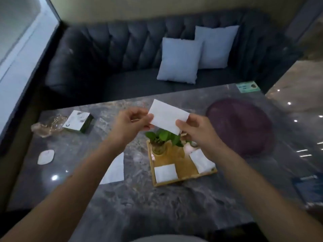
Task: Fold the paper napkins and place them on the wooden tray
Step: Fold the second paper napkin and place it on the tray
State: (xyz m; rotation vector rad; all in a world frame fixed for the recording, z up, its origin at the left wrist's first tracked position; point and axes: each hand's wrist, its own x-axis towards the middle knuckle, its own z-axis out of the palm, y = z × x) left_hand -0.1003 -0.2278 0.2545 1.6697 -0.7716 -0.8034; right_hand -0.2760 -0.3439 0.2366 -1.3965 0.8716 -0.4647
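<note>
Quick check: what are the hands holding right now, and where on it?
One folded paper napkin, lifted above the wooden tray. The left hand has its grip on the napkin's left end; the right hand on its near right corner.

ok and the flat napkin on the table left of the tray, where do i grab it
Pinch its near right corner, probably: the flat napkin lies flush on the table, so only a corner or edge lifts. Come from above on the wooden tray side; the left forearm covers its other side.
</note>
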